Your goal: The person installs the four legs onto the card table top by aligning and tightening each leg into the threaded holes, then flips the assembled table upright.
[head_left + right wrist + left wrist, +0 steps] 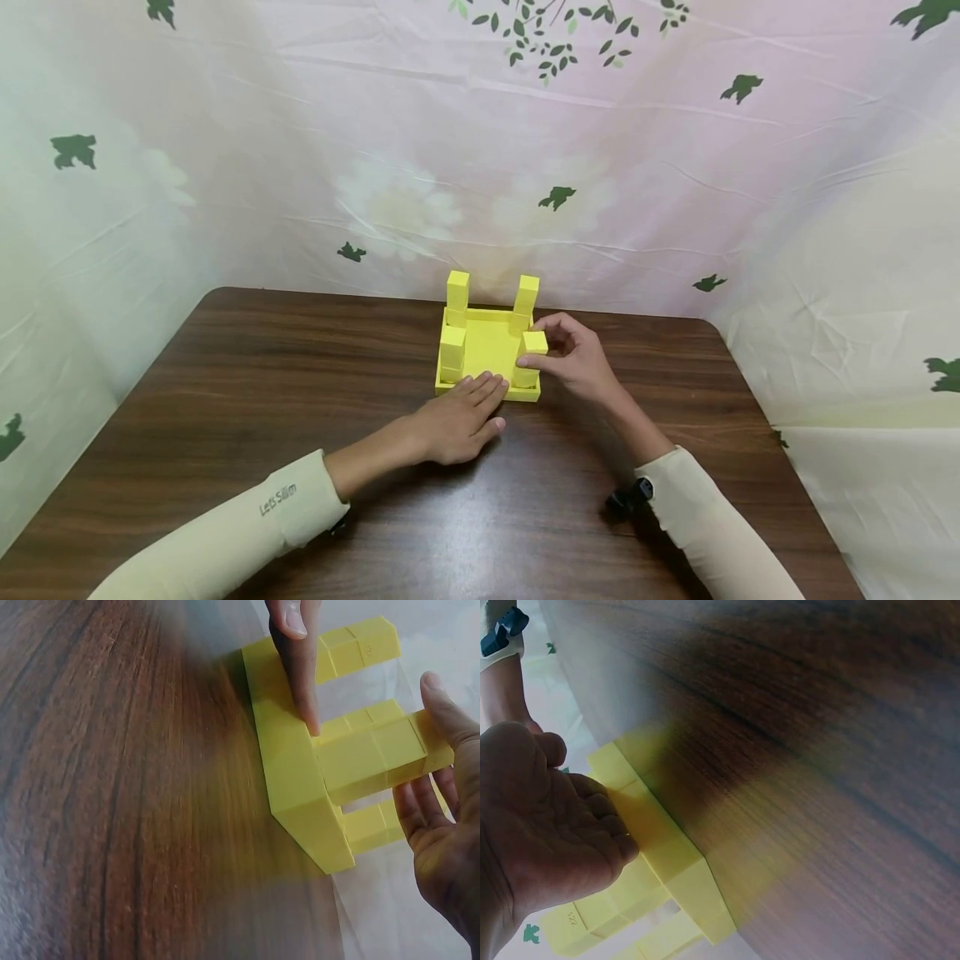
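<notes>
A yellow square base (486, 337) with a raised rim lies on the table, an upright yellow post at each corner. My right hand (581, 357) holds the near right post (534, 343) near its top, thumb on one side and fingers on the other, as the right wrist view also shows for that post (371, 759). My left hand (462, 421) rests with straight fingers on the base's front rim, and its fingertips reach over the edge. In the left wrist view, the left hand's palm (547, 825) faces the camera beside the yellow rim (656, 836).
The brown wood-grain table (300, 367) extends around the base. Behind it and at both sides hangs a pale printed cloth (405, 158) with leaves and birds. The far left post (457, 292) and far right post (527, 293) stand close to the cloth.
</notes>
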Action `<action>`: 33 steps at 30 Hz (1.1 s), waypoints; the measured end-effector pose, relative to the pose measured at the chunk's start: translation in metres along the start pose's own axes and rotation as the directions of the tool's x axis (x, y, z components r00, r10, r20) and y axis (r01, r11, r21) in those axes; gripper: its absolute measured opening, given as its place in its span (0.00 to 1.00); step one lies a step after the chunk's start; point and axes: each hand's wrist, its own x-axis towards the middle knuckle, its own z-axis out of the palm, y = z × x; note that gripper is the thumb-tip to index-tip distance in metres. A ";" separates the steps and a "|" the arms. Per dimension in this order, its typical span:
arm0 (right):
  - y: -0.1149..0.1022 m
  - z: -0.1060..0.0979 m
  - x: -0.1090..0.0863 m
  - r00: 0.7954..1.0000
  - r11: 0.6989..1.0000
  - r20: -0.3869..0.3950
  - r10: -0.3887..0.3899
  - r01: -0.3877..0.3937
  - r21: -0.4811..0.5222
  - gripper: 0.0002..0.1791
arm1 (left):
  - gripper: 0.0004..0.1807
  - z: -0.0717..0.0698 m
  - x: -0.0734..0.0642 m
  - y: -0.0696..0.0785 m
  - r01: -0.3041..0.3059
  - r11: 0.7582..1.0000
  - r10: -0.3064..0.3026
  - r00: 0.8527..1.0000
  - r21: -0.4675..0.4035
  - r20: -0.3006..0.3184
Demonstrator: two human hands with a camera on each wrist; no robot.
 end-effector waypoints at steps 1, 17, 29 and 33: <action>-0.001 0.000 0.000 1.000 1.000 0.014 -0.003 0.003 0.003 0.27 | 0.37 0.000 0.000 0.000 0.000 1.000 0.000 1.000 0.001 -0.001; -0.002 -0.001 -0.006 0.997 0.990 -0.035 -0.071 0.066 -0.128 0.27 | 0.37 0.002 -0.001 0.002 0.004 1.000 -0.004 1.000 0.021 -0.015; 0.004 -0.010 -0.005 0.994 0.993 0.049 -0.101 0.098 0.064 0.23 | 0.37 0.001 -0.001 0.002 -0.004 1.000 0.005 1.000 0.017 -0.010; 0.001 -0.005 -0.005 0.997 1.000 -0.068 -0.030 0.031 0.006 0.20 | 0.37 0.001 -0.001 0.002 0.002 1.000 -0.002 1.000 0.012 -0.009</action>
